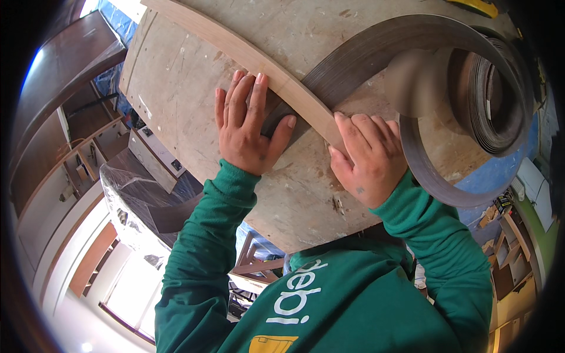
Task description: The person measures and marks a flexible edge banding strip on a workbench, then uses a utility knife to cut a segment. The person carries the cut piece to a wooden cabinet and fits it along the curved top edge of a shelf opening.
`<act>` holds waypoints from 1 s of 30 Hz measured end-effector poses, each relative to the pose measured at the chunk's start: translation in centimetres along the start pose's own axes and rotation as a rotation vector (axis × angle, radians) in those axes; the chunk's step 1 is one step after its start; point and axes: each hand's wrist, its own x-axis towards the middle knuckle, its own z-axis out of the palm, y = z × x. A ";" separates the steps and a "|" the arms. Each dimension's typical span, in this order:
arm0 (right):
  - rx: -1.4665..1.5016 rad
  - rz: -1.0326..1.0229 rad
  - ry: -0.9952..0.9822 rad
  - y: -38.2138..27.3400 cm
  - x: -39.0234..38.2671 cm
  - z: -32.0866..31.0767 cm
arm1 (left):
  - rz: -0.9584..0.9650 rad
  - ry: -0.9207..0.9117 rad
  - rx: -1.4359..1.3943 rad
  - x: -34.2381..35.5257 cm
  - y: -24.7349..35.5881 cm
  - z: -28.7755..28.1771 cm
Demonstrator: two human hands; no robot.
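Note:
A pale wooden strip (259, 59) lies slantwise over the worktable (182, 88), from the far left down to my right hand (371, 153). That hand is closed on its near end, thumb at one edge and fingers at the other. My left hand (250, 126) rests with fingers stretched out, fingertips at the strip's near edge. Beneath the wooden strip passes a dark brown band of edge banding (359, 53); its end near my left thumb is partly hidden. The band curves right into a loose coil (500, 106), standing beyond my right hand.
A yellow-handled tool (479, 7) lies at the table's far edge. Left of the table stand plastic-wrapped dark panels (147, 206) and an open cabinet with shelves (70, 170). Wood offcuts (512, 247) are piled at the lower right, near blue sheeting (518, 170) on the floor.

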 end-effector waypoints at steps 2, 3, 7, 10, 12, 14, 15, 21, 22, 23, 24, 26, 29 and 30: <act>0.012 -0.009 0.015 0.1 0.0 0.2 | -0.003 -0.003 0.000 0.0 0.1 0.0; 0.006 -0.011 0.013 0.1 -0.1 0.2 | -0.006 -0.006 -0.001 -0.1 0.1 -0.1; 0.007 -0.007 0.032 0.1 -0.4 0.4 | -0.014 0.007 -0.002 -0.1 0.2 -0.3; 0.010 -0.006 0.075 0.1 -0.5 0.8 | 0.020 0.011 0.000 -0.1 0.3 -0.6; 0.014 -0.009 0.098 0.1 -0.5 1.3 | 0.007 -0.031 0.026 -0.1 0.5 -0.8; 0.020 -0.005 0.095 0.2 -0.6 1.5 | -0.025 -0.052 0.036 -0.1 0.8 -0.9; -0.005 -0.008 0.097 0.3 -0.7 1.6 | -0.049 -0.056 0.032 -0.1 1.1 -0.8; -0.035 0.004 0.088 0.4 -0.7 2.0 | -0.149 -0.023 0.047 -0.1 2.3 -0.6; -0.031 -0.007 0.094 0.3 -0.6 2.0 | -0.165 -0.025 0.054 0.1 2.4 -0.6; -0.038 -0.007 0.087 0.3 -0.6 2.0 | -0.197 -0.052 0.061 0.0 2.5 -0.6; -0.034 -0.012 0.075 0.3 -0.7 1.9 | -0.196 -0.030 0.062 -0.1 2.6 -0.6; -0.071 -0.005 0.051 0.3 -0.6 1.9 | -0.205 -0.017 0.070 0.0 2.8 -0.6; -0.085 0.006 0.046 0.2 -0.7 1.9 | -0.212 -0.040 0.074 0.0 2.7 -0.7; -0.097 0.023 0.027 0.2 -0.7 1.9 | -0.219 -0.066 0.076 0.1 2.6 -0.7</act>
